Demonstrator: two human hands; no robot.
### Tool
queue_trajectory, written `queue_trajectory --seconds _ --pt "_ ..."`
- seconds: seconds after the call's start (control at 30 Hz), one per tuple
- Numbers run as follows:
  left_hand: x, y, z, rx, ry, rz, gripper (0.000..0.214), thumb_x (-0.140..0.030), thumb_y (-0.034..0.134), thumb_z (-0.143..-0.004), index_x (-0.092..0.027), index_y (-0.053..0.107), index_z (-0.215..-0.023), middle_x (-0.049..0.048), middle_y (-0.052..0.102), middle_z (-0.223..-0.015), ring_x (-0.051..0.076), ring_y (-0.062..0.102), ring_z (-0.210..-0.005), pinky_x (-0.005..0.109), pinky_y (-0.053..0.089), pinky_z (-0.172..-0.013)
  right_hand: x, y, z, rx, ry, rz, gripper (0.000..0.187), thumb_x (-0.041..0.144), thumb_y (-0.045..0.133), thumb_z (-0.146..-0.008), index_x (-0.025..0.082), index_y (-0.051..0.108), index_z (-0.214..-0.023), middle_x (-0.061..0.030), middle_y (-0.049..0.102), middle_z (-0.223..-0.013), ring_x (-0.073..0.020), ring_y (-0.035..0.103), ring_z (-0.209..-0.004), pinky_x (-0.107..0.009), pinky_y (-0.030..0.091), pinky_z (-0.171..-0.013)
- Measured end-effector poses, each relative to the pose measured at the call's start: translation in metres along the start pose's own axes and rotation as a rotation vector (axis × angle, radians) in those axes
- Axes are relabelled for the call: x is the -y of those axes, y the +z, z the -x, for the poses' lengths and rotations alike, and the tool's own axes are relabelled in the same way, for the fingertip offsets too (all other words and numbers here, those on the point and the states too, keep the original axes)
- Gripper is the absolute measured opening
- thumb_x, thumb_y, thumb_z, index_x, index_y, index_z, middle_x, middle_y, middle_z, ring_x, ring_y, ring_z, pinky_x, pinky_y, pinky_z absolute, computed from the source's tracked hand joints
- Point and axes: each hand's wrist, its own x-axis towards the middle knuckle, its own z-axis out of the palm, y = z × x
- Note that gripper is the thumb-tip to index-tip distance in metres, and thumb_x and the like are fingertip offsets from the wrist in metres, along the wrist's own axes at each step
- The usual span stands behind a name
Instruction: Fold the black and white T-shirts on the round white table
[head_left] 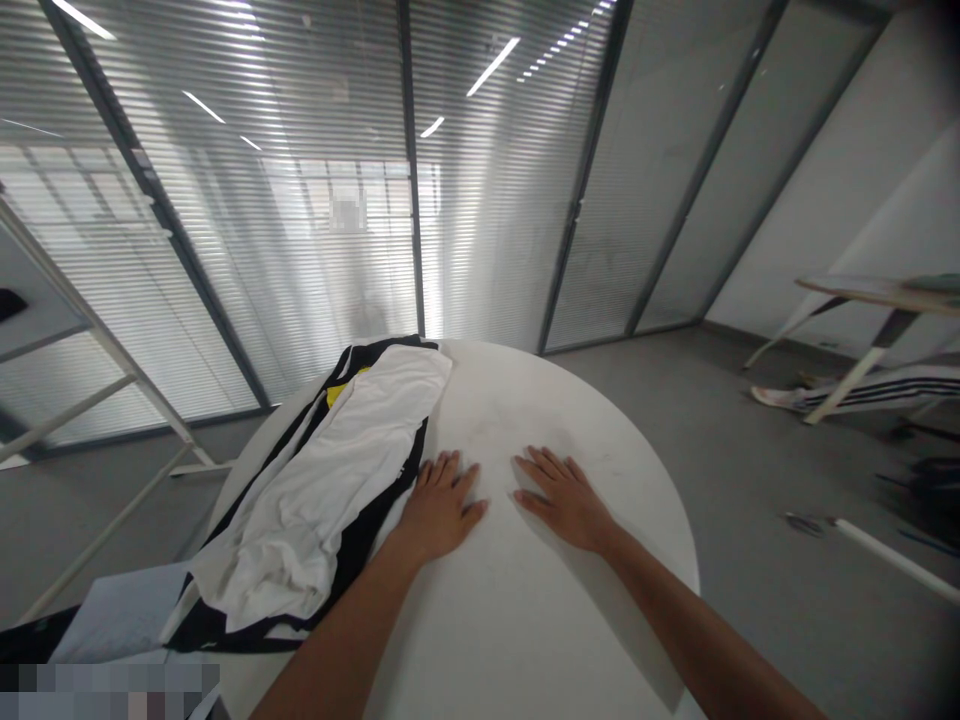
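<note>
My left hand (439, 505) lies flat and open on the round white table (525, 620), its fingers stretched out, right beside the edge of a pile of clothes. My right hand (564, 495) rests flat and open on the bare tabletop a little to the right, holding nothing. The pile of clothes (330, 490) covers the left part of the table: a white garment lies on top of black fabric, and a bit of yellow (339, 392) shows near the far end.
A glass wall with blinds (360, 200) stands behind the table. A white metal rack (90, 380) is at the left. At the right, another table (885, 295) and a person's leg in striped trousers (877, 392) are on the grey floor.
</note>
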Motion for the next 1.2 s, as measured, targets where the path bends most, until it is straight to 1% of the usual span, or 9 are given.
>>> queue_trajectory --seconds 0.37,0.57,0.67,0.77,0.83,0.97,1.07,1.13,1.2 --pt "-0.001 -0.001 0.001 -0.005 0.001 0.001 0.063 -0.058 0.026 -0.096 -0.025 0.035 -0.149 0.0137 0.029 -0.157 0.031 0.022 -0.146 0.051 0.019 -0.116 -0.002 0.002 -0.001 -0.009 -0.004 -0.019 0.064 0.064 0.032 -0.093 0.031 0.038 -0.148 -0.0057 0.029 -0.157 -0.0298 0.024 -0.144 -0.055 0.021 -0.114" --pt "-0.006 -0.006 0.001 -0.004 -0.018 0.013 0.058 -0.053 0.036 -0.095 -0.023 0.042 -0.145 0.0135 0.033 -0.155 0.032 0.026 -0.144 0.053 0.022 -0.115 0.0 -0.001 0.0 0.01 0.003 -0.028 0.065 0.064 0.033 -0.093 0.03 0.038 -0.148 -0.0058 0.029 -0.157 -0.0292 0.023 -0.145 -0.056 0.02 -0.114" --pt "-0.011 -0.022 0.006 0.029 0.007 0.068 0.047 -0.042 0.041 -0.095 -0.023 0.053 -0.136 0.0098 0.049 -0.145 0.028 0.042 -0.136 0.047 0.031 -0.112 0.0 -0.001 0.0 -0.003 0.0 -0.053 0.064 0.063 0.036 -0.093 0.028 0.041 -0.147 -0.0075 0.031 -0.156 -0.0298 0.024 -0.144 -0.057 0.02 -0.114" --pt "-0.008 -0.055 0.02 0.019 -0.015 0.16 0.041 -0.037 0.037 -0.096 -0.022 0.061 -0.127 0.0062 0.066 -0.125 0.021 0.059 -0.116 0.037 0.041 -0.104 -0.004 -0.002 0.001 -0.049 -0.009 -0.134 0.052 0.052 0.04 -0.095 0.027 0.05 -0.139 -0.008 0.041 -0.151 -0.0292 0.03 -0.142 -0.057 0.02 -0.113" --pt "0.005 -0.083 0.035 -0.045 -0.157 0.151 0.04 -0.039 0.038 -0.096 -0.024 0.063 -0.123 0.0057 0.068 -0.118 0.02 0.063 -0.107 0.034 0.045 -0.097 -0.006 -0.005 0.002 -0.096 -0.02 -0.226 0.041 0.042 0.04 -0.096 0.027 0.059 -0.129 -0.0075 0.054 -0.14 -0.0273 0.041 -0.136 -0.056 0.024 -0.112" --pt "0.058 -0.126 0.073 -0.122 -0.644 -0.051 0.041 -0.04 0.038 -0.092 -0.021 0.061 -0.119 0.0104 0.069 -0.109 0.026 0.066 -0.096 0.04 0.048 -0.087 -0.006 -0.014 0.003 -0.188 -0.048 -0.413 0.031 0.029 0.042 -0.093 0.022 0.068 -0.107 -0.0083 0.071 -0.11 -0.023 0.062 -0.107 -0.046 0.041 -0.101" --pt "0.1 -0.132 0.099 -0.019 -0.903 -0.184 0.056 -0.051 0.032 -0.091 -0.011 0.057 -0.122 0.0233 0.064 -0.115 0.038 0.063 -0.106 0.05 0.047 -0.085 -0.002 -0.021 0.004 -0.199 -0.073 -0.481 0.027 0.026 0.043 -0.092 0.022 0.069 -0.096 -0.0065 0.072 -0.097 -0.0206 0.065 -0.093 -0.04 0.048 -0.09" --pt "0.116 -0.125 0.112 0.108 -0.95 -0.169 0.058 -0.052 0.031 -0.091 -0.009 0.058 -0.119 0.0249 0.063 -0.113 0.039 0.061 -0.11 0.05 0.047 -0.085 0.001 -0.023 0.004 -0.195 -0.091 -0.499 0.026 0.024 0.043 -0.09 0.022 0.069 -0.093 -0.0054 0.072 -0.094 -0.0198 0.065 -0.089 -0.037 0.049 -0.085" --pt "0.119 -0.117 0.118 0.17 -0.931 -0.162 0.052 -0.047 0.031 -0.092 -0.011 0.059 -0.117 0.0229 0.064 -0.112 0.037 0.062 -0.109 0.049 0.047 -0.085 0.002 -0.025 0.005 -0.191 -0.096 -0.507 0.024 0.023 0.044 -0.089 0.023 0.069 -0.091 -0.0049 0.072 -0.092 -0.0195 0.065 -0.086 -0.036 0.049 -0.083"
